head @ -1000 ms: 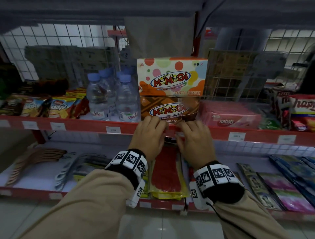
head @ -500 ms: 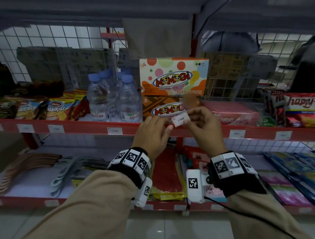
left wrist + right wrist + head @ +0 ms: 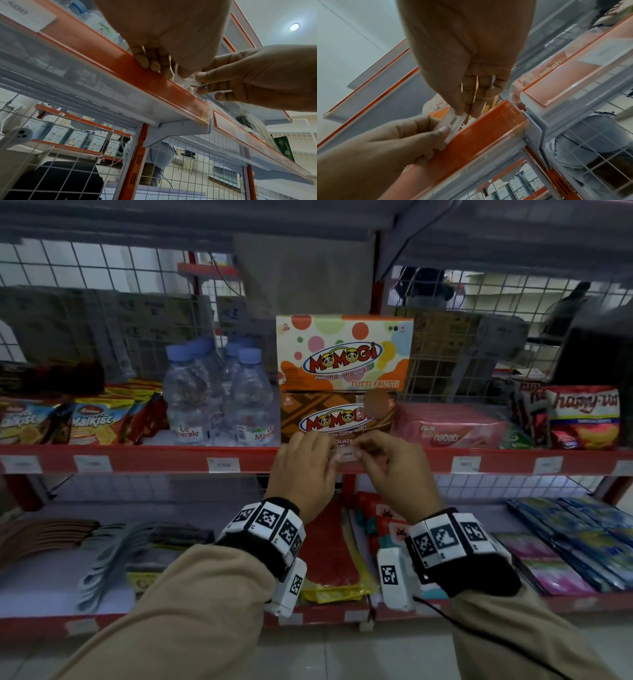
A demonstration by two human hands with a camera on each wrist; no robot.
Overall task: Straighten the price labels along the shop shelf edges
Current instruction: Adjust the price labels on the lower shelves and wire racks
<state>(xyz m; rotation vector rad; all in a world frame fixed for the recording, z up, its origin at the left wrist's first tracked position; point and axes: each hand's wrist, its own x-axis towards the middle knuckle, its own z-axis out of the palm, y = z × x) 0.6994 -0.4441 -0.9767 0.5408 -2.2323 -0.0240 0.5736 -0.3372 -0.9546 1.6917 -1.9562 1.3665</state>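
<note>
left hand [image 3: 306, 470]: grip pinching small white paper price label [image 3: 346, 455] | right hand [image 3: 394, 470]: grip pinching same label | label at red plastic shelf edge strip [image 3: 144, 459]

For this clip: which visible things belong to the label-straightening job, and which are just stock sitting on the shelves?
In the job:
price label, pinched by both hands
left hand
right hand
red shelf edge
other labels along it, e.g.

Just stock:
Momogi boxes
water bottles
Nabati wafers
Malkist crackers

Dim, soft focus; ceiling lamp [image 3: 294, 26] glares.
</note>
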